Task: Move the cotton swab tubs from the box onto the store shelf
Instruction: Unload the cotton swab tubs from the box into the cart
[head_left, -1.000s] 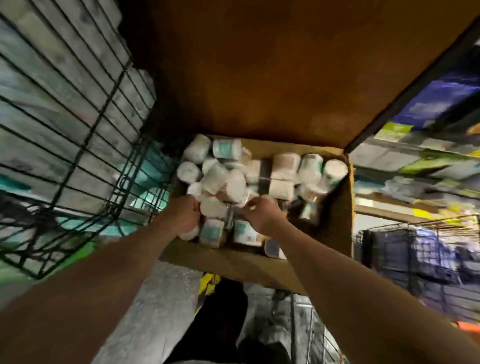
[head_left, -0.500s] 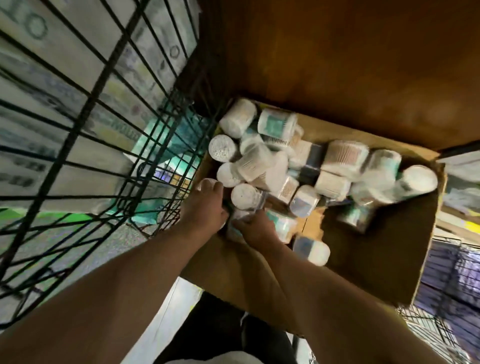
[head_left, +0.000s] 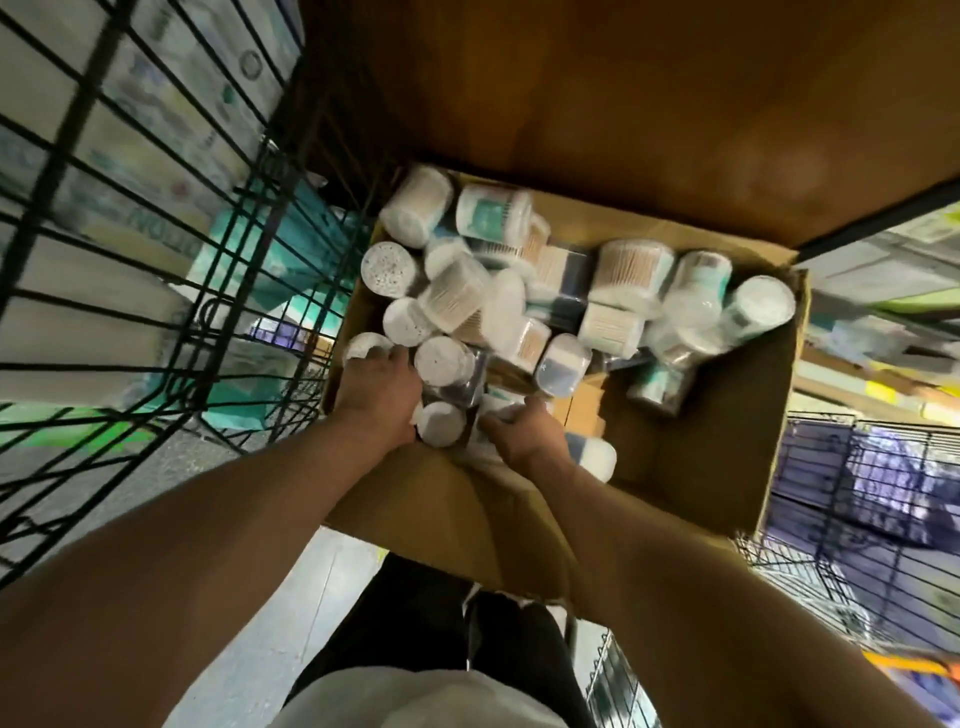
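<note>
Left hand (head_left: 382, 395) is still curling over the cotton swab tubs (head_left: 447, 358) in the near-left corner of the box (head_left: 727, 467), its grip closing round one. Right hand (head_left: 524, 434) is sliding in beside it, fingers wrapping another tub. Both are gathering a load, and nothing is lifting out yet.

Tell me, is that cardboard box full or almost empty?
Partly full: cotton swab tubs lie jumbled across the left and far side of the box, while its bare cardboard floor shows on the right.
</note>
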